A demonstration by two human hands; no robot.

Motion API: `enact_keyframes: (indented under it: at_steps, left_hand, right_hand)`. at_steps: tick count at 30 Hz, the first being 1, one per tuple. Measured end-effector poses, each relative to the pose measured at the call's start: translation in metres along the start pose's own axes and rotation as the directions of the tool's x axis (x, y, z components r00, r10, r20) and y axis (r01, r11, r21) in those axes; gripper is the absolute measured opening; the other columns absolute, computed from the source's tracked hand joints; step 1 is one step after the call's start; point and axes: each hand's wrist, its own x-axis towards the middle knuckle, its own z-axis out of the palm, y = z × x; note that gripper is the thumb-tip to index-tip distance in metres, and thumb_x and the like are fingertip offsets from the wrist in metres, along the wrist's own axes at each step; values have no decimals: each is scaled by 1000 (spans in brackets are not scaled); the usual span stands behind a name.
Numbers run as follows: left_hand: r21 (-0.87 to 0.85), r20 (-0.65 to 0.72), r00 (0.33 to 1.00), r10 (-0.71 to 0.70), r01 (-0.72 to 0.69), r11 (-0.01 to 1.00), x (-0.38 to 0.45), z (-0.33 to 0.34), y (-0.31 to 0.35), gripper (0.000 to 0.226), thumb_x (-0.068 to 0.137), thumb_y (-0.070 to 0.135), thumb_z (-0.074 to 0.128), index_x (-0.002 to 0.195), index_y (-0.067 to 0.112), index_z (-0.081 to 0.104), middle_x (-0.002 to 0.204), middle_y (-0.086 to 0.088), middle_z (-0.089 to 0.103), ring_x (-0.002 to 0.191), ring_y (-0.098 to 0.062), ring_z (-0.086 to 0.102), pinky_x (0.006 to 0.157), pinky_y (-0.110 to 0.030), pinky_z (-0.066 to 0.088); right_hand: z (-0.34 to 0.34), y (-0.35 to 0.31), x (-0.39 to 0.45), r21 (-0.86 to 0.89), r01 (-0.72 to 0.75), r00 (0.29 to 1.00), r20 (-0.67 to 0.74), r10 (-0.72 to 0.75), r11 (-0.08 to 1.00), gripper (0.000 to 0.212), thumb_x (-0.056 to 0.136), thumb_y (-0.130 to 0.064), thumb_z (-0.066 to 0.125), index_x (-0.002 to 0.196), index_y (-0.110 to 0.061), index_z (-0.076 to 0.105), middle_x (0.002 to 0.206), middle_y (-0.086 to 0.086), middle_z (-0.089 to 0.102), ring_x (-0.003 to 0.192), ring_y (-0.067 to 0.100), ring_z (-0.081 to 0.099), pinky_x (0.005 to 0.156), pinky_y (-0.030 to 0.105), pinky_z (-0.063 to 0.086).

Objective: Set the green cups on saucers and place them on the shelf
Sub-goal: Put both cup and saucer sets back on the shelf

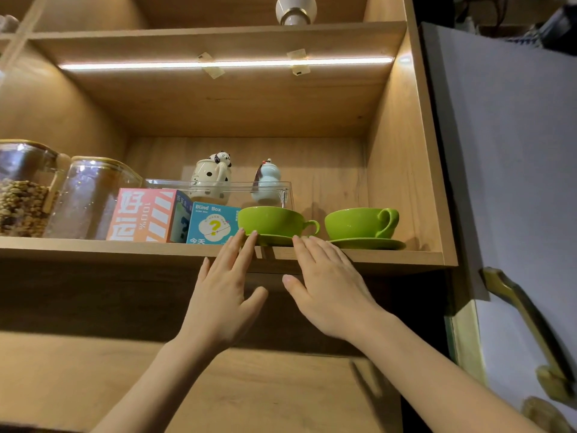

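Partly fingertip-hidden: left saucer (274,240) (front rim)

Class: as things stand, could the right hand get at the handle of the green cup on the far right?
Probably yes. The right hand is open and empty, and the far-right cup turns its handle toward open shelf space.

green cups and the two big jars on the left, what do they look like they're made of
Green cups: probably glazed ceramic; opaque, glossy, with soft highlights on thick rims. Jars: likely clear glass, since contents and reflections show through, though clear plastic is possible.
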Motion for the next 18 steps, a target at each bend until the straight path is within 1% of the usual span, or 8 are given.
enact_keyframes:
  at_steps: [2, 4, 6, 8, 10, 12, 14, 18]
  left_hand:
    - [19, -20, 1000, -4, 4, 1000, 0, -1, 5, 73, 85, 31, 46, 143, 31, 1, 157, 4, -2, 143, -11, 0, 117, -37, 2]
    - [60, -51, 996, 72, -69, 996, 1, 0, 16, 71, 85, 33, 43, 144, 26, 4, 156, 6, -3, 141, -7, -3, 116, -31, -1]
    - [35, -34, 984, 177, -176, 984, 4, 3, 35, 68, 84, 33, 40, 144, 26, 8, 154, 10, 1, 137, 1, -4, 113, -26, -4]
    - [-40, 9, 975, 223, -222, 974, 12, 7, 56, 65, 85, 30, 42, 143, 25, 14, 154, 8, 12, 134, 4, 3, 111, -23, -4]
    - [-94, 50, 977, 209, -204, 974, 25, 9, 72, 63, 86, 26, 42, 143, 21, 17, 154, 3, 21, 135, 0, 10, 111, -24, -1]
    - [-129, 123, 977, 174, -158, 979, 40, 13, 84, 61, 86, 22, 42, 143, 14, 20, 153, -5, 25, 139, -13, 20, 114, -28, 9]
    - [-145, 220, 969, 117, -86, 986, 53, 15, 91, 59, 87, 20, 41, 142, 10, 22, 152, -9, 27, 138, -21, 26, 112, -31, 20]
    - [-57, 311, 950, 28, -11, 998, 64, 23, 98, 47, 88, 23, 38, 131, 4, 38, 142, -17, 41, 130, -28, 37, 105, -37, 30]
  right_hand:
    - [-8, 2, -7, -53, 22, 996, -88, -27, 998, 58, 93, -36, 35, 144, -12, 19, 153, 8, 27, 142, 21, 19, 115, 33, 13]
    - [-15, 4, -14, -185, -19, 986, -168, -13, 983, 57, 92, -31, 38, 141, -6, 25, 148, 15, 36, 138, 27, 27, 114, 38, 22]
    - [-21, 6, -18, -261, -101, 987, -145, 64, 960, 61, 92, -30, 38, 142, -3, 18, 148, 19, 32, 138, 32, 24, 114, 43, 22]
    - [-26, 12, -20, -308, -141, 988, -101, 115, 941, 62, 93, -27, 39, 143, -2, 12, 149, 20, 28, 138, 34, 20, 114, 46, 20]
    - [-31, 20, -23, -325, -137, 990, -73, 120, 936, 64, 91, -19, 45, 142, -2, 11, 148, 19, 27, 137, 34, 22, 114, 45, 21]
    - [-34, 29, -27, -295, -104, 994, -64, 89, 950, 64, 89, -14, 47, 142, -3, 14, 147, 16, 28, 135, 32, 24, 114, 42, 21]
    - [-36, 37, -30, -261, -70, 996, -67, 54, 963, 63, 89, -14, 47, 143, -5, 15, 147, 14, 28, 135, 29, 24, 115, 38, 20]
    - [-38, 55, -37, -207, -50, 995, -90, 32, 977, 58, 91, -21, 43, 143, -9, 19, 150, 11, 29, 138, 25, 24, 114, 33, 22]
